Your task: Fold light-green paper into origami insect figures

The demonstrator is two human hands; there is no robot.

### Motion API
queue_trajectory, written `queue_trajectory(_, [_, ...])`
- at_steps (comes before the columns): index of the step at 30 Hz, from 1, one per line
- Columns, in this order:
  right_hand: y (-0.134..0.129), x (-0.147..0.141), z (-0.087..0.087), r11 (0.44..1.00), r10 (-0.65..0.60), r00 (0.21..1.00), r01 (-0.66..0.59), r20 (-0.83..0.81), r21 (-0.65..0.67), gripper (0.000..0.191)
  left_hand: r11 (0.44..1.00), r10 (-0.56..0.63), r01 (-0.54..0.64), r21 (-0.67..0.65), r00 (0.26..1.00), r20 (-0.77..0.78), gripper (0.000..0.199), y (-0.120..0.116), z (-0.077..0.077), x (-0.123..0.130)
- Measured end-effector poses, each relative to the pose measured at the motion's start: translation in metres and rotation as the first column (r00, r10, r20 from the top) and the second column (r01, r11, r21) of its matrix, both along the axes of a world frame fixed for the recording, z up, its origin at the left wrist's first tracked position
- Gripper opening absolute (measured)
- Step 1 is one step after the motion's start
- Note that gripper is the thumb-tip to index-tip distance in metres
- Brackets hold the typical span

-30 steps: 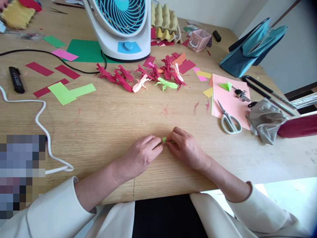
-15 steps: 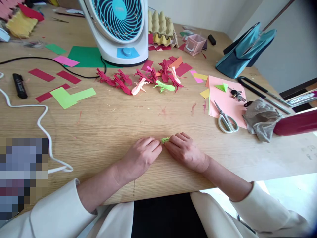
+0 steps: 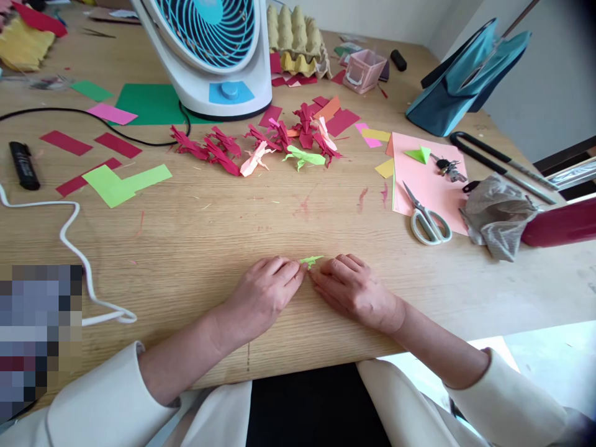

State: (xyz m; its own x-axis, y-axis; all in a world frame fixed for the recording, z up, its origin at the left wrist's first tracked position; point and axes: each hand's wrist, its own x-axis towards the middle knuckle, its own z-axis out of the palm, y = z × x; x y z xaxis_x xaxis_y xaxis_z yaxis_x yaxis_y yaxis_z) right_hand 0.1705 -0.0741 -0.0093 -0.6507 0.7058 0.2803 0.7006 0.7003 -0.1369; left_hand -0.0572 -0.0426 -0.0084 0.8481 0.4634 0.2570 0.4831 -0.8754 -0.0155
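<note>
Between my two hands, low over the wooden table, is a small light-green folded paper figure [image 3: 311, 260] with thin pointed ends. My left hand [image 3: 267, 290] pinches its left end between thumb and fingers. Against its lower right side are the bent, closed fingertips of my right hand [image 3: 357, 290]; its thumb is mostly hidden. Farther back lie finished-looking folded figures: several dark red ones [image 3: 222, 155], a pale peach one [image 3: 255, 159] and a light-green one [image 3: 305, 156].
A white fan [image 3: 212, 62] stands behind the figures. Light-green paper [image 3: 114, 186] and red strips [image 3: 66, 143] lie at left, near a black marker [image 3: 24, 166] and white cable [image 3: 69, 239]. At right, scissors [image 3: 426, 220] rest partly on pink paper [image 3: 433, 186], beside a grey cloth [image 3: 500, 214].
My right hand has shifted slightly right, opening a wider gap between the hands. More of the green paper figure shows, including its pointed right end. The view has tilted a little.
</note>
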Motion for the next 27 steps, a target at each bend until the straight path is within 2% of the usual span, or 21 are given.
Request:
queue_trajectory(4, [0.0,0.0,-0.001,1.0,0.0,1.0,0.0,0.03,-0.004,0.02,1.0,-0.013,0.014,0.018,1.0,-0.017,0.031,0.001,0.001,-0.001])
queue_trajectory(8, [-0.001,0.0,-0.002,1.0,-0.009,0.999,0.009,0.036,-0.009,0.019,0.999,-0.035,0.035,0.014,0.999,-0.023,0.038,0.001,0.0,-0.003])
queue_trajectory(12, [-0.001,0.0,-0.002,1.0,-0.02,1.0,0.02,0.013,-0.003,0.02,1.0,-0.004,0.004,0.002,0.998,-0.057,0.039,-0.002,0.002,-0.001])
queue_trajectory(21, [-0.008,0.007,0.003,0.998,0.053,0.992,-0.055,0.11,0.014,0.023,0.999,0.026,-0.029,-0.03,0.997,-0.072,0.04,-0.003,0.001,0.002])
queue_trajectory(27, [-0.018,0.017,0.008,0.997,0.074,0.984,-0.078,0.16,0.018,0.023,0.998,0.007,-0.009,-0.055,0.999,-0.037,0.04,-0.002,-0.001,0.002])
